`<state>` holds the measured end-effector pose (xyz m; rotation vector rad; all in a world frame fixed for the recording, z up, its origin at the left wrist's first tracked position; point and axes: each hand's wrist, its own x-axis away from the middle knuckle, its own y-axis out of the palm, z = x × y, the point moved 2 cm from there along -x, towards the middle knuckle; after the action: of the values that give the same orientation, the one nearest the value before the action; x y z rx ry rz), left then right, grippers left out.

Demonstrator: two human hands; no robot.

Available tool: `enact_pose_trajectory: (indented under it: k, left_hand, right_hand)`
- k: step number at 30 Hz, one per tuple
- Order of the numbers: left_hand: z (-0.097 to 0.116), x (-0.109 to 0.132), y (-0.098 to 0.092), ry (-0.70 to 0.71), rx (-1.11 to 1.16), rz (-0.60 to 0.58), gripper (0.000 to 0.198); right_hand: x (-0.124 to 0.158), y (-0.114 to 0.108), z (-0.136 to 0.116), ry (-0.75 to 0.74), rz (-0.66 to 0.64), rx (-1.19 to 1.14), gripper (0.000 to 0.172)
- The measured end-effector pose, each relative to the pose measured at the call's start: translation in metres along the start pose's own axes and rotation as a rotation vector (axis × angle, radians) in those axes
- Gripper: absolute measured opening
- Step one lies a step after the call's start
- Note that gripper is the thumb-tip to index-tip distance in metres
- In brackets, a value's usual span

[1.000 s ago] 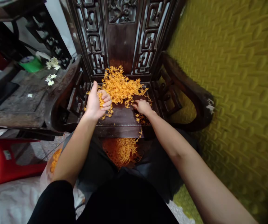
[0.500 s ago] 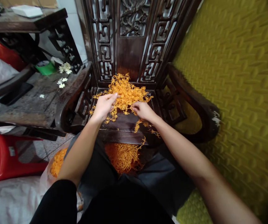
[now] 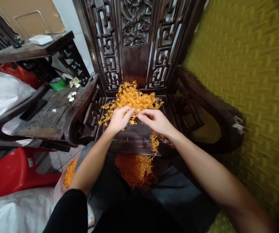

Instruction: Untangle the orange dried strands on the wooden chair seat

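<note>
A tangled heap of orange, thread-like pieces lies on the dark wooden chair seat. At the heap's front edge my left hand is closed in a pinch, thumb and fingertips pointing right. My right hand faces it with thumb and forefinger pinched, the fingertips nearly meeting those of the left. Whatever sits between the fingertips is too small to make out. More orange strands hang over the seat's front edge, and a pile of them rests below, between the knees.
Carved armrests flank the seat, the right one beside a yellow-green textured surface. To the left are a wooden side seat with green tape and white flowers, a red stool and a bag of orange pieces.
My hands have come together, the right moving left toward the left hand's fingertips. The camera view has shifted, so the surroundings appear lower and further right.
</note>
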<state>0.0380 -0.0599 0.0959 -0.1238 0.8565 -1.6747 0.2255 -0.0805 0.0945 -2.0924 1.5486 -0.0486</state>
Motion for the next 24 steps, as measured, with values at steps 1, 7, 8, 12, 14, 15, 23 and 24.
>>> enact_pose_trajectory:
  k: [1,7,8,12,14,15,23,24]
  left_hand:
    - [0.003,0.000,0.003,0.005,-0.005,0.043,0.040]
    - [-0.007,-0.016,-0.005,-0.202,0.214,0.409,0.045]
    - [-0.015,-0.020,-0.012,-0.293,0.326,0.487,0.045]
    - [-0.033,-0.026,-0.027,-0.448,0.553,0.520,0.041]
    - [-0.024,-0.019,-0.017,-0.436,0.596,0.330,0.035]
    - [-0.017,-0.015,-0.009,-0.426,0.637,0.214,0.035]
    - [0.019,0.000,0.028,-0.425,0.678,-0.084,0.049]
    - [0.021,0.000,0.027,-0.401,0.644,-0.101,0.048]
  right_hand:
    - [0.001,0.001,-0.002,0.027,0.022,-0.020,0.030]
    - [0.009,-0.005,-0.007,0.098,0.246,0.027,0.035]
    - [0.011,-0.010,-0.004,0.111,0.295,0.023,0.034]
    - [0.018,-0.030,0.010,0.166,0.487,-0.056,0.037]
    - [0.018,-0.032,0.013,0.150,0.498,-0.094,0.041]
    - [0.018,-0.031,0.013,0.139,0.490,-0.098,0.042]
    - [0.017,-0.009,-0.002,0.115,0.438,0.023,0.039]
    - [0.016,-0.010,0.000,0.119,0.429,0.030,0.038]
